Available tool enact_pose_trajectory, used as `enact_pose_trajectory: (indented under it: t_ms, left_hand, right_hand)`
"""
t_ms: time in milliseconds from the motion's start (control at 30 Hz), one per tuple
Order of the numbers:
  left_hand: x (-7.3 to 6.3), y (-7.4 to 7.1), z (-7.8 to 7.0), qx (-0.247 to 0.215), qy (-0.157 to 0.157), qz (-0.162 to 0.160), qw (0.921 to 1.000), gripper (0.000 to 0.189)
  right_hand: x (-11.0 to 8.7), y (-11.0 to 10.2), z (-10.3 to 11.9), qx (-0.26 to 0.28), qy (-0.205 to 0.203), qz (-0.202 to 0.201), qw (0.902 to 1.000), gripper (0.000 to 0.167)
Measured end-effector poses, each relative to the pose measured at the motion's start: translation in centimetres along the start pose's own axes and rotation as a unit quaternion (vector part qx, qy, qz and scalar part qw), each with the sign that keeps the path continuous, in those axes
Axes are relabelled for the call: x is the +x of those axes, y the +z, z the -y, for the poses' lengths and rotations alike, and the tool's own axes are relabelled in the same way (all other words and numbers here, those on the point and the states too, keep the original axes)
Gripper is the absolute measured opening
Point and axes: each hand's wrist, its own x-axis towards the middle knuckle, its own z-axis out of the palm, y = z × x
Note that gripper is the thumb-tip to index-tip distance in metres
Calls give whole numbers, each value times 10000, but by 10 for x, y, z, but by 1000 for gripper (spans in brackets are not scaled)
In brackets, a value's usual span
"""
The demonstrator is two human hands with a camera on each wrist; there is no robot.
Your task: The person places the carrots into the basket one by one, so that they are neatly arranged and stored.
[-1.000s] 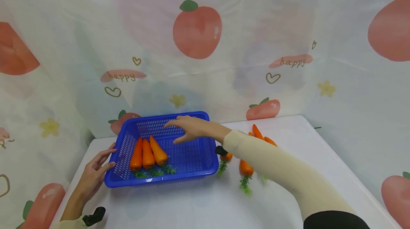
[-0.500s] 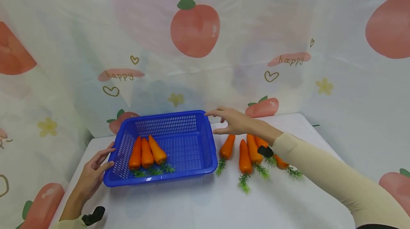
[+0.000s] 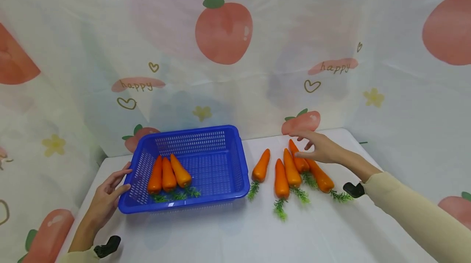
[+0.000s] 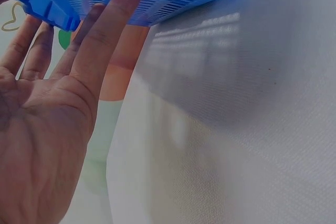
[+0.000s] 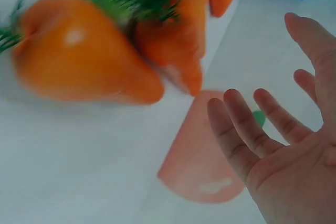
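Note:
A blue plastic basket (image 3: 220,202) holds three orange carrots (image 3: 169,175) with green tops, lying side by side in its left half. At its left side my left hand (image 3: 103,203) touches the rim and wall with extended fingers, also seen from below in the left wrist view. To the right of the basket lie several more carrots (image 3: 281,181) on the table. Over the back ones hovers my right hand (image 3: 320,147), fingers spread and holding nothing. The right wrist view shows its palm beside the rightmost carrot (image 5: 79,51), slightly blurred.
The white-covered table (image 3: 235,238) runs back to a fabric backdrop (image 3: 265,70) printed with fruit and hearts. One carrot (image 3: 261,167) lies apart from the others, close to the basket's right wall.
My right hand has moved right, from above the basket to above the loose carrots, uncovering those its arm hid. The left hand stays at the basket's left side.

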Motion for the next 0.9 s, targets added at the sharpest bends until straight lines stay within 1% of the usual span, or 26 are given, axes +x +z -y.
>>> enact_pose_trajectory:
  t_ms: [133, 167, 233, 300, 367, 500, 600, 667, 767, 900]
  left_hand:
    - [0, 0, 2, 9, 38, 15, 10000, 52]
    - [0, 0, 2, 16, 45, 10, 10000, 52]
    - [0, 0, 3, 22, 53, 3, 10000, 52]
    - [0, -1, 3, 56, 57, 2, 10000, 52]
    - [0, -1, 3, 74, 61, 4, 10000, 52]
    - [1, 0, 2, 114, 31, 8, 9999, 53]
    - [1, 0, 2, 165, 7, -11, 9999, 54]
    - [1, 0, 2, 205, 11, -24, 9998, 54]
    - [1, 0, 2, 231, 22, -22, 9997, 54]
    - [0, 0, 1, 163, 24, -7, 9999, 54]
  right_hand:
    - [-21, -3, -17, 183, 575, 190, 9980, 67]
    - [-25, -3, -21, 296, 715, 290, 9966, 67]
    - [-32, -2, -29, 705, 973, 564, 9912, 67]
    - [-37, 0, -35, 1078, 1223, 884, 9827, 67]
    - [-42, 2, -40, 1417, 1473, 1225, 9712, 67]
    - [-48, 4, -43, 1708, 1936, 1703, 9510, 69]
    - [-52, 6, -43, 1791, 2165, 1865, 9414, 70]
    - [-54, 6, -43, 1869, 2212, 1905, 9380, 71]
    - [-56, 7, -43, 1948, 2231, 1889, 9363, 71]
    - [-57, 9, -43, 1975, 2212, 1827, 9374, 73]
